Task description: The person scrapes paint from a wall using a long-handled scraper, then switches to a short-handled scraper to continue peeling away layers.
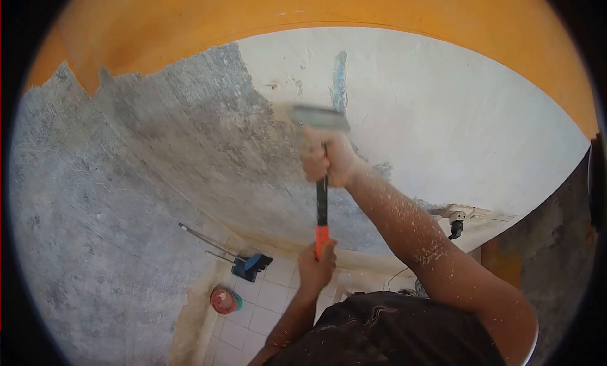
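Note:
A long-handled scraper with a black shaft and an orange grip is held up against the wall. Its wide grey head, smeared by motion, lies over the border between bare grey plaster and white paint. Just below that head, my right hand is closed around the upper shaft. Lower down, my left hand is wrapped round the orange grip. Pale flakes cling to my right forearm. A narrow bluish bare strip runs through the white paint above the scraper head.
An orange painted band crosses the top of the wall. At the lower right, a socket with a black plug juts out. A blue dustpan and a red bucket-like container stand on the white tiled floor by the left wall.

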